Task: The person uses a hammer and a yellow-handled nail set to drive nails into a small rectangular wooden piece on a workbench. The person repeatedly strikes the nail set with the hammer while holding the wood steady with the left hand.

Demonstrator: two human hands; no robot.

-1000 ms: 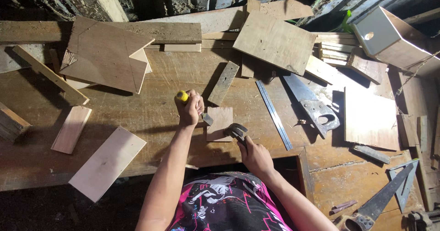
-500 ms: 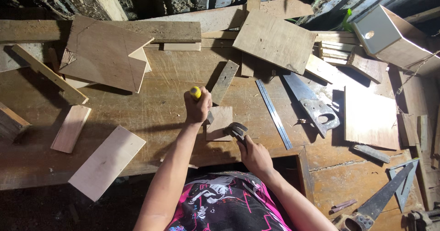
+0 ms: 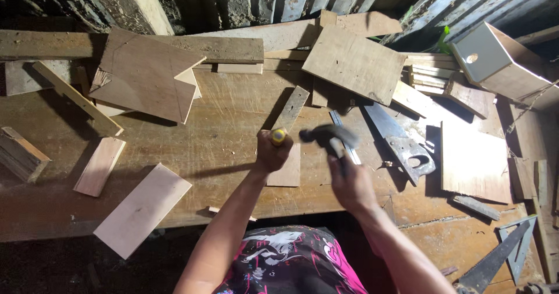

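**Chisel upright on a small board, hammer raised beside it**

A yellow-handled chisel [image 3: 279, 136] stands upright on a small plywood piece [image 3: 285, 168] mid-workbench [image 3: 221, 125]. The left hand [image 3: 272, 153] has its fingers wrapped tight around the handle. Just right, the right hand [image 3: 349, 183] is clenched on a motion-blurred hammer [image 3: 329, 136], lifted clear of the chisel. A handsaw [image 3: 402, 142] and a steel ruler [image 3: 343, 134] lie further right.

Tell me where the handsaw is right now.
The handsaw lies on the workbench right of centre in the head view, just right of the hammer.
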